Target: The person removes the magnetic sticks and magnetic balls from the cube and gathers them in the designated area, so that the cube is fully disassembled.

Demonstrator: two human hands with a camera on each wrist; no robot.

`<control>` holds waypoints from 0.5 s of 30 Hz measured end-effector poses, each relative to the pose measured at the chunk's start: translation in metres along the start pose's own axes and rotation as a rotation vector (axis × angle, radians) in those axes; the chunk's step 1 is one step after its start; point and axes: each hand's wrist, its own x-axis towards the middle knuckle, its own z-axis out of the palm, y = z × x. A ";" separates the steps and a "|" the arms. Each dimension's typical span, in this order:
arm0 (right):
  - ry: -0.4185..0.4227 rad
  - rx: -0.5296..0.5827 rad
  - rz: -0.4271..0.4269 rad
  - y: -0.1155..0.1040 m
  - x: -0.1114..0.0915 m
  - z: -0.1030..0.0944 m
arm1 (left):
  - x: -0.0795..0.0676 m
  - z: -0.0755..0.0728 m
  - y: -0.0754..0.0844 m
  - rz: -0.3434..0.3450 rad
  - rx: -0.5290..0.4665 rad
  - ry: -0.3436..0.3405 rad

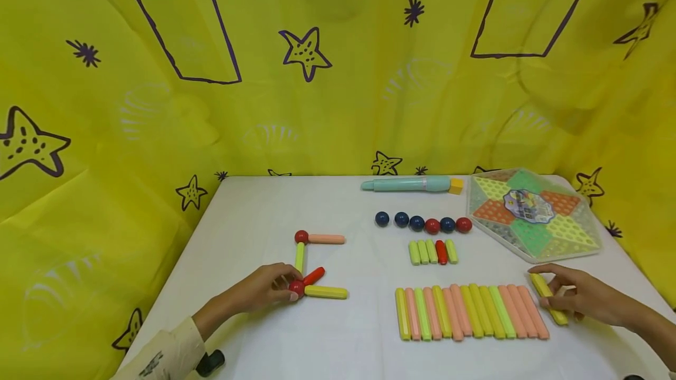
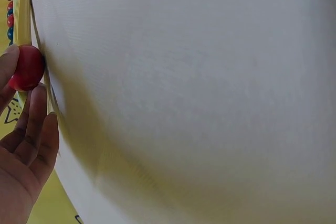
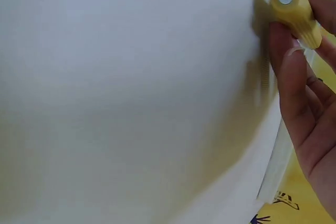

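Note:
My left hand [image 1: 271, 287] pinches a red ball [image 1: 297, 289] at the near corner of a small flat frame on the table. From that ball run a short red rod [image 1: 314, 276], a long yellow rod [image 1: 326, 292] and a light green rod [image 1: 300, 258]. The green rod leads to a second red ball [image 1: 301, 237], which has a pink rod [image 1: 326, 239] on its right. Over at the right, my right hand [image 1: 581, 295] holds a yellow rod [image 3: 300, 17] between thumb and fingers; a round silvery spot shows on its end. It is beside the row of long rods [image 1: 475, 312].
Short rods, green and one red [image 1: 440, 253], lie behind the long row. Beyond them stands a line of blue and red balls [image 1: 432, 226]. A teal pen-like tool [image 1: 409, 184] and a clear hexagonal box [image 1: 570, 251] lie at the back. Yellow patterned cloth [image 1: 338, 110] hangs behind.

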 end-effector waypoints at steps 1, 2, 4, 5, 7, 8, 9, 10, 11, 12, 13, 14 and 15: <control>0.000 0.010 -0.007 0.002 -0.001 0.001 | 0.000 0.000 0.000 0.002 0.001 0.001; 0.003 0.018 -0.015 0.003 -0.002 0.003 | 0.000 0.000 0.000 0.003 0.004 0.001; -0.003 0.033 -0.041 0.005 -0.002 0.004 | 0.000 0.000 0.000 0.002 0.009 0.000; -0.012 0.040 -0.054 0.006 -0.001 0.005 | 0.000 0.000 0.000 0.002 0.008 0.002; -0.033 0.055 -0.089 0.007 0.000 0.006 | 0.000 0.000 0.001 -0.002 0.008 0.004; -0.045 0.063 -0.106 0.007 0.001 0.006 | 0.000 0.000 0.001 -0.006 0.007 0.004; -0.057 0.069 -0.122 0.007 0.002 0.007 | 0.000 0.000 0.001 -0.007 0.004 0.004; -0.062 0.070 -0.134 0.007 0.003 0.007 | 0.000 0.000 0.001 -0.010 0.002 0.005; -0.068 0.073 -0.147 0.008 0.003 0.007 | 0.000 0.000 0.001 -0.011 0.001 0.006; -0.070 0.073 -0.162 0.008 0.003 0.007 | 0.000 0.000 0.002 -0.012 0.000 0.006; -0.072 0.071 -0.171 0.008 0.003 0.008 | 0.000 0.000 0.002 -0.014 0.000 0.006; -0.077 0.073 -0.179 0.008 0.003 0.008 | 0.000 0.000 0.002 -0.015 0.001 0.004; -0.081 0.074 -0.186 0.008 0.003 0.008 | -0.001 0.000 0.001 -0.016 0.000 0.003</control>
